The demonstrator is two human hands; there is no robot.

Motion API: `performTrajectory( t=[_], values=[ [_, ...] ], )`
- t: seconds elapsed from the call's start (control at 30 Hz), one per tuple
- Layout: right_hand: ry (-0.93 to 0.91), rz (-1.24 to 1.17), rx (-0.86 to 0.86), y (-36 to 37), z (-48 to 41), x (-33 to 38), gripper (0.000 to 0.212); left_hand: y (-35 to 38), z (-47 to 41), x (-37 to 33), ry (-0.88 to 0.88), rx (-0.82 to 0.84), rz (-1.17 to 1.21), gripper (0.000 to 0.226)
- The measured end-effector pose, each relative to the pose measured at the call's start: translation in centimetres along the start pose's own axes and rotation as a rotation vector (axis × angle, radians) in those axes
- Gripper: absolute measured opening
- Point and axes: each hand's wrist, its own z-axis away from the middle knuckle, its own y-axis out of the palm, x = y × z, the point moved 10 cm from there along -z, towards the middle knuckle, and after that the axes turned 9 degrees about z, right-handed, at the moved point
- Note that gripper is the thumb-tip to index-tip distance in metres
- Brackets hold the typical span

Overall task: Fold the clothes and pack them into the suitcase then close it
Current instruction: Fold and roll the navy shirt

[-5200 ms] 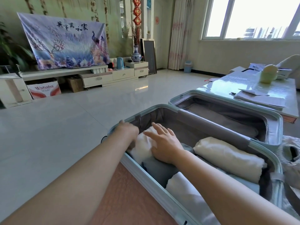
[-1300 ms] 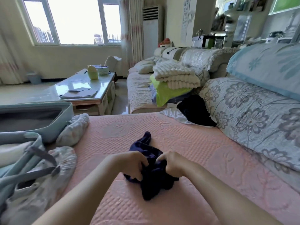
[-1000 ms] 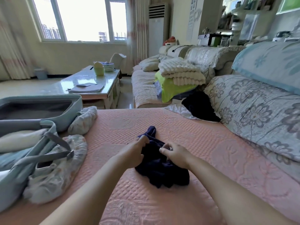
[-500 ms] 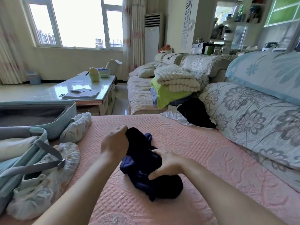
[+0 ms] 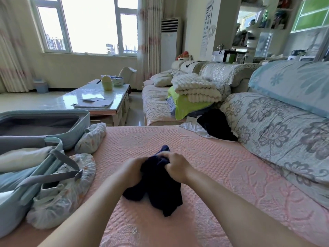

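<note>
While hands (image 5: 132,171) (image 5: 176,166) grip, garment (image 5: 160,189) seemingly between fingers (image 5: 165,155)

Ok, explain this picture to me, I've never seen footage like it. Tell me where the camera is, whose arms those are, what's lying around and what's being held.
There is no machine here. A person wears a wide-angle camera on the head, looking forward and down, so the two bare arms coming in from the bottom are their own. The left hand and right hand both grip a crumpled dark blue garment, which rests on the pink quilted cover. At the left lies an open pale blue suitcase with rolled white clothes already inside. Beside it lie floral cloth bundles. Farther back on the cover sits a black garment. The job is folding clothes and packing them; this dark piece is not yet folded.
</note>
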Motion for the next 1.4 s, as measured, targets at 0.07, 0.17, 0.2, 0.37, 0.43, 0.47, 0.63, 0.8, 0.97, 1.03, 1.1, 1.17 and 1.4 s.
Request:
performTrajectory(
  t=[0.07,0.17,0.2,0.37,0.43,0.47,0.63,0.8,0.97,1.03,1.1,1.17,1.4],
  values=[
    [0.012,0.057,0.002,-0.4,0.1,0.1,0.051,-2.2,0.1,0.9,-0.025,-0.165,-0.055,0.039],
    [0.148,0.356,0.112,0.1,0.2,-2.0,0.038,-5.6,1.0,1.4,-0.032,-0.271,-0.026,0.039],
    [0.178,0.339,0.088,-0.3,0.2,-2.1,0.02,-6.8,1.3,1.3,0.023,-0.323,-0.044,0.037],
    [0.004,-0.059,-0.248,-3.2,-0.7,2.3,0.021,-12.7,4.8,2.1,-0.022,-0.589,-0.385,0.035],
    [-0.021,-0.33,-0.007,-0.3,-0.8,3.6,0.028,-12.4,5.4,5.1,-0.332,-0.396,-0.522,0.027],
    [-0.001,-0.387,0.142,1.5,-0.4,3.9,0.023,-11.1,6.0,6.9,-0.457,-0.201,-0.576,0.027],
    [0.141,-0.316,0.142,3.3,-0.6,0.8,0.019,-5.3,7.6,11.2,-0.543,0.278,-0.441,0.037],
    [0.122,0.293,0.442,7.1,0.3,-1.7,0.061,-1.6,5.4,4.4,-0.126,0.242,-0.101,0.044],
    [0.058,0.419,0.492,9.4,1.5,-1.6,0.068,4.2,5.2,4.5,-0.094,0.428,-0.296,0.038],
    [0.074,0.249,0.345,7.8,0.6,-0.8,0.044,3.2,4.2,4.6,-0.114,0.324,-0.283,0.021],
    [0.103,0.15,0.153,4.3,-0.5,-0.6,0.036,0.2,3.6,4.2,-0.095,0.093,-0.201,0.025],
    [0.128,0.09,-0.118,-0.7,-0.9,-0.8,0.023,-4.6,3.9,3.7,-0.079,-0.227,-0.234,0.026],
    [0.354,-0.127,-0.34,-3.6,-1.3,-7.2,0.045,-6.7,5.4,8.9,-0.441,-0.325,-0.279,0.039]
  ],
)
